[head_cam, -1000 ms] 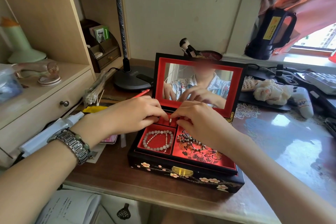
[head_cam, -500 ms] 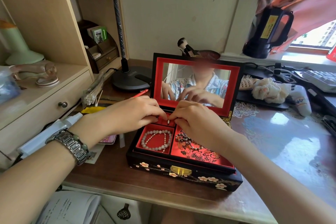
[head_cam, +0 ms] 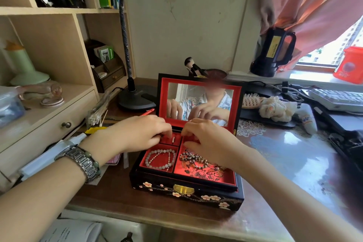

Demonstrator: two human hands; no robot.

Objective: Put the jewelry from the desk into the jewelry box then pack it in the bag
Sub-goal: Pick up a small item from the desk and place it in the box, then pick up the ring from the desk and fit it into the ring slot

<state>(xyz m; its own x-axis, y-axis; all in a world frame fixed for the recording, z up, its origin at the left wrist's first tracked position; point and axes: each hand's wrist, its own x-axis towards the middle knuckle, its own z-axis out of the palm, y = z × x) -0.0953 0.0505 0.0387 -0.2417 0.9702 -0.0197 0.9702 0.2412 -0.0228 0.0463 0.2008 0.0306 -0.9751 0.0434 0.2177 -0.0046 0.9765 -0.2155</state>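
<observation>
Both forearms are bare, no sleeves being seen. On the left wrist, left of the jewelry box (head_cam: pixel 186 192), a grey metal link watch band (head_cam: pixel 80 163) and a green-beaded bracelet (head_cam: pixel 94 160) are worn.

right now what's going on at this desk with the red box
A person is filling an open jewelry box on the desk. Both hands work at its back row of small compartments: the left hand and right hand sit on either side of a ring standing in the ring slot. A pale bead bracelet already lies in the front left compartment and a darker beaded strand in the larger right one. The mirrored lid stands up. No bag is in view.
</observation>
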